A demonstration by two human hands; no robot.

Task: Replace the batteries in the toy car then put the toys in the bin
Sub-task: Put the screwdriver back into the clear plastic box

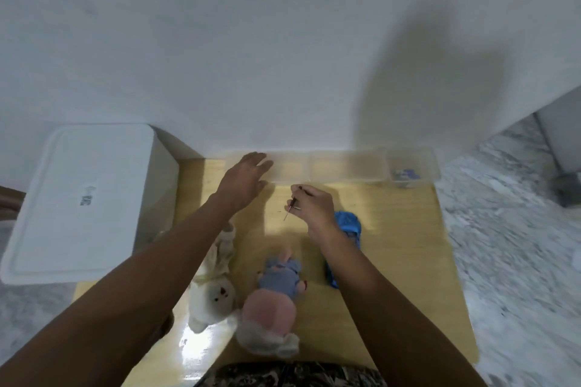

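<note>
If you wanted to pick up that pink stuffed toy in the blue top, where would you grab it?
Probably around the blue-clad middle of the pink stuffed toy, coming straight down from above. It lies flat on the wooden table, the torso is narrower than the head, and both flanks look free, though the white teddy lies close on one side.

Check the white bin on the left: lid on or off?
On. The white bin shows a flat closed lid covering its whole top; no toys are visible inside, and both plush toys lie on the table.
</note>
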